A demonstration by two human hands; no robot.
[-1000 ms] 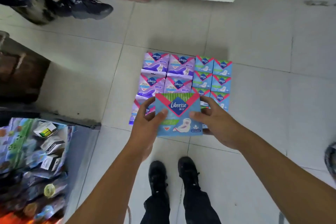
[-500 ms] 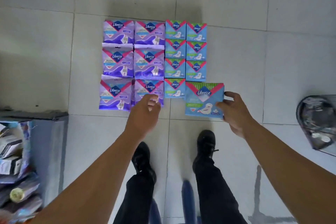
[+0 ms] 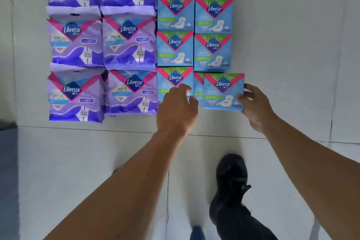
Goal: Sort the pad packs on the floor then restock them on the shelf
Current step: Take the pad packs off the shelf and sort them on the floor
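Purple Libresse pad packs point(image 3: 128, 43) lie flat on the tiled floor in two columns at the left. Smaller blue pad packs point(image 3: 213, 50) lie in two columns right beside them. My right hand point(image 3: 255, 107) grips one blue pack point(image 3: 222, 91) by its right edge at the near end of the right blue column. It partly covers another blue pack point(image 3: 197, 85) beneath it. My left hand point(image 3: 177, 111) hovers with loosely curled fingers over the nearest pack of the left blue column point(image 3: 173, 78) and holds nothing.
My black shoe point(image 3: 231, 177) stands on the pale floor tiles point(image 3: 292, 64) just behind the packs. A grey-blue edge of a low unit point(image 3: 7, 161) shows at the far left. Bare tiles stretch to the right of the blue columns.
The view has dropped much closer to the packs. My right hand has brought the blue pack in over the near end of the right blue column. My left hand shifted right, onto the blue column.
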